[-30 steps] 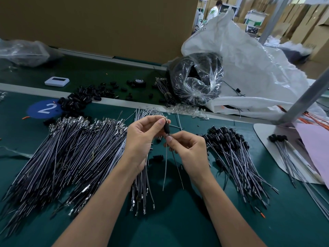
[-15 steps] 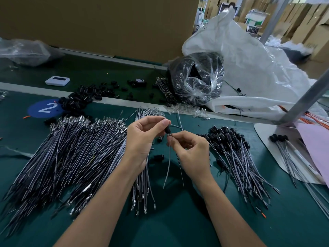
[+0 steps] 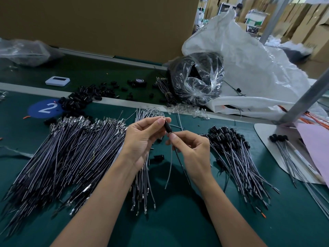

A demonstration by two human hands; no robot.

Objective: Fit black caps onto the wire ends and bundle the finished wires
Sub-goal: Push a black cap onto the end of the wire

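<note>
Where the two hands meet: we find one black cap (image 3: 168,127) held in the air above the green mat (image 3: 178,221), tilted, between both sets of fingertips.
Left hand (image 3: 144,139): thumb and forefinger pinched on the cap's upper end.
Right hand (image 3: 193,152): thumb and forefinger clamped on the wire (image 3: 170,164) just beneath the cap; the remaining fingers curled.
Wire: a grey strand and a dark strand hang from the cap toward the mat; we cannot tell how far they are seated inside it.
Uncapped wires (image 3: 71,157): large fanned heap on the mat, left of the left forearm.
Capped wires (image 3: 236,157): loose heap on the mat, right of the right hand, caps at the far end.
Loose caps (image 3: 80,99): pile at the far left, beside the blue disc (image 3: 44,108) marked 2.
Clear bag (image 3: 195,79): holds dark parts, behind the hands.
</note>
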